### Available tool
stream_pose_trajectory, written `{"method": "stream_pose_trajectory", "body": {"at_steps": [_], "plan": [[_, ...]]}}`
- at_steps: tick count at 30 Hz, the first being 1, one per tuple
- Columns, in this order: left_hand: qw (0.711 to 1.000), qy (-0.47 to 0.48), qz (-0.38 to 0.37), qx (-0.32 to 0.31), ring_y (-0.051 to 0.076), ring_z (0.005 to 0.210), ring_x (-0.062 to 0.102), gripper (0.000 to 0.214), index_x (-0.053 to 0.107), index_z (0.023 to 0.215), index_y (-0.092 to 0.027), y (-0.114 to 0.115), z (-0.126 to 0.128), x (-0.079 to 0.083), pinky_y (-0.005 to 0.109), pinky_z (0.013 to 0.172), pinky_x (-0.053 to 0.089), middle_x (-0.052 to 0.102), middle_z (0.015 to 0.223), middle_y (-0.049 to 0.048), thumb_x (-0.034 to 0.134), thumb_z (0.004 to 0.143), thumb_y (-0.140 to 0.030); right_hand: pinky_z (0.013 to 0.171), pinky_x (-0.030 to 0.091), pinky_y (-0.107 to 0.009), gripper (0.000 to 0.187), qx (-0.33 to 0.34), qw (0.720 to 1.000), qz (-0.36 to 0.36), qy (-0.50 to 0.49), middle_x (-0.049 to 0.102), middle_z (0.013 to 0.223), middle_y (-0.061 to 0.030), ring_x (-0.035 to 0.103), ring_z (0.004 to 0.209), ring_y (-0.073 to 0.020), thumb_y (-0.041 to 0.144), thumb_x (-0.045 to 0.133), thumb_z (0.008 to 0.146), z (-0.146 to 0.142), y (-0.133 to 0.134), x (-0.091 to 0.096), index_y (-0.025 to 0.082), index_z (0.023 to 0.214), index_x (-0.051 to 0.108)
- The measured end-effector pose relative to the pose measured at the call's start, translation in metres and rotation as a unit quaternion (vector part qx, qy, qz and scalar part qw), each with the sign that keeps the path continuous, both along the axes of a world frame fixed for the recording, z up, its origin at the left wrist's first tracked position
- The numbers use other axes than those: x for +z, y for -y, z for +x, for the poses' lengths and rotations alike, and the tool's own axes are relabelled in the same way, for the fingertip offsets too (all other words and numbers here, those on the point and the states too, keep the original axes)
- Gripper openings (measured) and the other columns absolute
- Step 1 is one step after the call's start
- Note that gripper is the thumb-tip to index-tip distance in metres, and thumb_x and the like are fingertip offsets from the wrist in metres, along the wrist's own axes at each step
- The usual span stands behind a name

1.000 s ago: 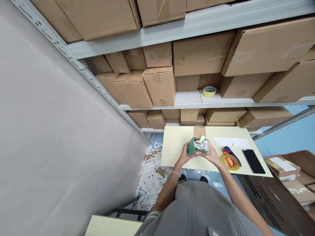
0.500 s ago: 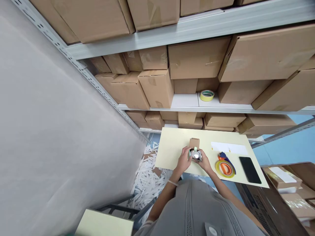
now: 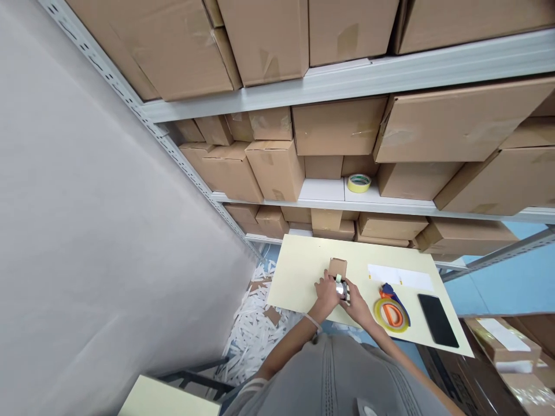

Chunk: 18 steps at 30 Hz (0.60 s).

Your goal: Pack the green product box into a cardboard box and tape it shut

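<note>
Three levels of grey steel shelving (image 3: 347,86) fill the top of the view, packed with cardboard boxes (image 3: 264,40), with a concrete-looking wall (image 3: 87,231) running down the left and shredded white paper (image 3: 251,329) on the floor below it. Pale yellow board (image 3: 303,289) sits under the shelves, and that's where all the action is. Right in the middle of the board, a small carton (image 3: 337,270) with a raised cardboard flap sits just above the hands, with a silver piece (image 3: 340,289) and a pale green tab (image 3: 338,279) showing. Left hand (image 3: 327,294) and right hand (image 3: 356,306) are cupped close together around it, fingers pressed in on both sides, though I can't tell if either one is actually pinching. Off to the right are a black phone (image 3: 437,320), a yellow tape roll (image 3: 391,315) and a sheet of white paper (image 3: 399,277).
</note>
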<state>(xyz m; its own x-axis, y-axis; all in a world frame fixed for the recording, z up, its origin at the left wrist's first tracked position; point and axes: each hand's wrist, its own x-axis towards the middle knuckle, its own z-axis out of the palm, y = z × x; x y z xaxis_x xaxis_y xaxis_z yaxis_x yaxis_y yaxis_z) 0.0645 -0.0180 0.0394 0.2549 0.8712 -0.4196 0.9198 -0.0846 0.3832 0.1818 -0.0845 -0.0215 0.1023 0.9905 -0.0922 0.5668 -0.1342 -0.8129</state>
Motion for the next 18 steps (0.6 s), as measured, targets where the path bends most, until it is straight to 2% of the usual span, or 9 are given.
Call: {"method": "stream_pose_trajectory", "body": {"at_steps": [3, 6, 10, 13, 15, 18], "plan": [[1.0, -0.011, 0.002, 0.008, 0.034, 0.123, 0.054, 0.068, 0.047, 0.139, -0.019, 0.005, 0.012, -0.001, 0.045, 0.1, 0.042, 0.041, 0.151, 0.0178, 0.072, 0.076, -0.028, 0.086, 0.055, -0.042, 0.081, 0.027, 0.999, -0.009, 0.024, 0.041, 0.148, -0.0147, 0.065, 0.111, -0.027, 0.019, 0.05, 0.08, 0.005, 0.009, 0.01, 0.028, 0.155, 0.022], [1.0, -0.023, 0.008, 0.008, 0.033, 0.118, 0.057, 0.069, 0.044, 0.14, -0.017, 0.009, 0.023, -0.004, 0.044, 0.098, 0.042, 0.044, 0.145, 0.0189, 0.069, 0.077, -0.026, 0.086, 0.055, -0.038, 0.088, 0.05, 0.998, -0.011, 0.047, 0.038, 0.152, -0.0092, 0.064, 0.116, -0.0251, 0.014, 0.05, 0.077, 0.013, 0.009, 0.017, 0.037, 0.156, 0.021], [0.999, -0.028, 0.012, 0.031, 0.032, 0.116, 0.058, 0.066, 0.045, 0.138, -0.017, 0.007, 0.029, -0.004, 0.045, 0.097, 0.042, 0.048, 0.139, 0.018, 0.067, 0.077, -0.026, 0.087, 0.055, -0.034, 0.089, 0.052, 0.996, 0.001, 0.073, 0.043, 0.149, -0.0056, 0.06, 0.124, -0.0248, 0.011, 0.05, 0.075, 0.017, -0.002, 0.021, 0.039, 0.156, 0.025], [0.998, -0.027, 0.014, 0.048, 0.031, 0.119, 0.057, 0.06, 0.049, 0.135, -0.017, 0.001, 0.025, -0.002, 0.046, 0.1, 0.041, 0.051, 0.137, 0.0167, 0.066, 0.078, -0.023, 0.084, 0.055, -0.033, 0.088, 0.05, 0.995, 0.022, 0.088, 0.046, 0.148, -0.0039, 0.061, 0.122, -0.0242, 0.01, 0.05, 0.075, 0.013, -0.009, 0.021, 0.04, 0.155, 0.026], [0.999, -0.018, 0.023, 0.039, 0.032, 0.127, 0.052, 0.064, 0.05, 0.136, -0.019, -0.001, 0.019, -0.002, 0.049, 0.106, 0.037, 0.049, 0.142, 0.0166, 0.068, 0.074, -0.023, 0.079, 0.055, -0.032, 0.087, 0.044, 0.994, 0.025, 0.099, 0.048, 0.147, -0.003, 0.064, 0.116, -0.0239, 0.011, 0.052, 0.075, 0.009, -0.011, 0.02, 0.041, 0.154, 0.029], [0.998, 0.012, 0.066, 0.014, 0.036, 0.144, 0.033, 0.074, 0.048, 0.141, -0.019, -0.001, 0.01, 0.0, 0.055, 0.117, 0.026, 0.036, 0.156, 0.0175, 0.071, 0.07, -0.022, 0.072, 0.055, -0.031, 0.083, 0.034, 0.993, 0.02, 0.113, 0.052, 0.143, -0.0018, 0.068, 0.106, -0.0237, 0.015, 0.056, 0.076, 0.006, -0.011, 0.019, 0.042, 0.151, 0.032]]}}
